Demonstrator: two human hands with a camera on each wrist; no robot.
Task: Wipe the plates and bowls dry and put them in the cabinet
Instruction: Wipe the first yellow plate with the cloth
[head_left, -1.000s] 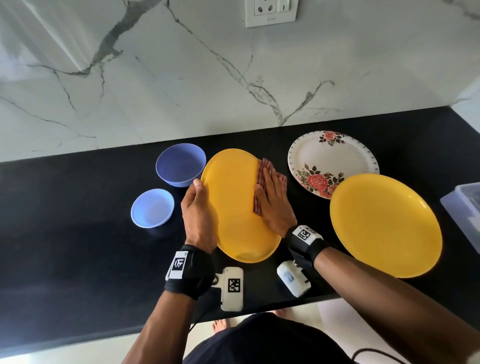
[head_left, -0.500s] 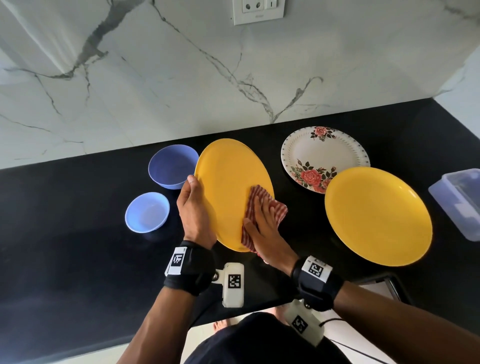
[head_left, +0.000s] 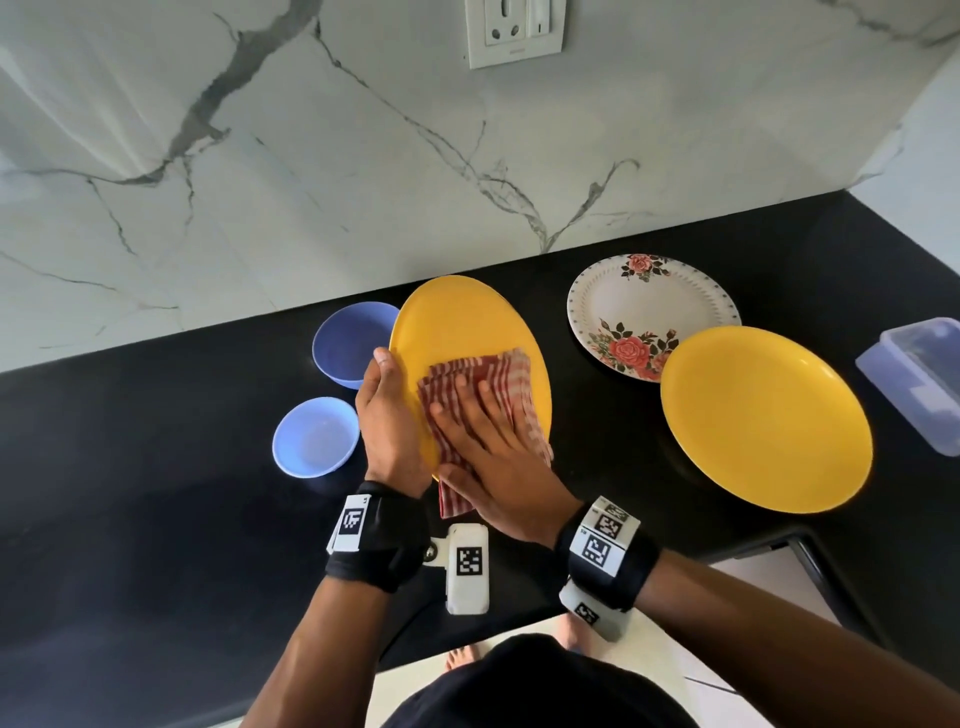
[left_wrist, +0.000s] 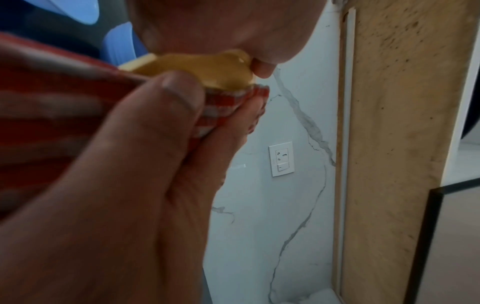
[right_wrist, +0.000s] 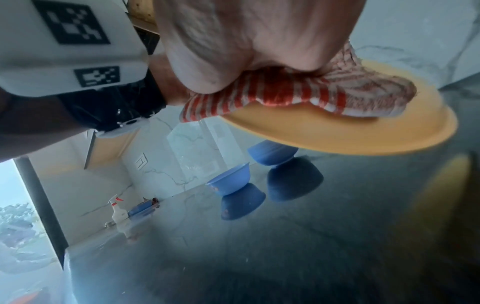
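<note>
left hand (head_left: 387, 415): gripping the left rim of the yellow plate (head_left: 467, 322), held tilted just above the counter (head_left: 156, 467) near its front edge
right hand (head_left: 493, 467): fingers flat, pressing the striped cloth (head_left: 483, 379) onto the plate
right wrist view only: plate's underside (right_wrist: 363, 133), clear of the counter
bowls: two blue bowls (head_left: 353, 343) (head_left: 316, 436) left of the plate, look empty

My head camera looks steeply down on the table (head_left: 156, 493) and marble wall. The one on my left wrist sits right against my fingers, facing that wall. The right-wrist one peers low across the table. All three share the held yellow plate (head_left: 467, 322).
</note>
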